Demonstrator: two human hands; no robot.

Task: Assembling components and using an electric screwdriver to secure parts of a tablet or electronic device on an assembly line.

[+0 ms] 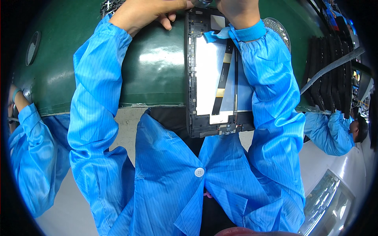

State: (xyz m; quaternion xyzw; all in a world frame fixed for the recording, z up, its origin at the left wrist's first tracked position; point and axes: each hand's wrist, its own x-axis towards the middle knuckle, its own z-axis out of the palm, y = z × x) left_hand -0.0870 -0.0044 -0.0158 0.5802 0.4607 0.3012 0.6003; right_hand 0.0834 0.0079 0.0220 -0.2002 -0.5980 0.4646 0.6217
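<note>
An opened tablet with a black frame, silver inner plate and dark flat cables lies in front of me, its near end jutting over the table edge. At its far left corner my left hand reaches in, the thumb side pressed against a small grey metallic piece cut off by the top of the view. Its other fingers are loosely curled. My right hand is over the tablet's far right part, its fingers hidden or out of view. A blue wrist strap circles my right wrist, with a loose end over the tablet.
The green table has a worn near edge. A tray of small parts stands beyond my right sleeve. Black panels stand in a row at right, near a grey bar. Co-workers in blue sleeves sit on both sides.
</note>
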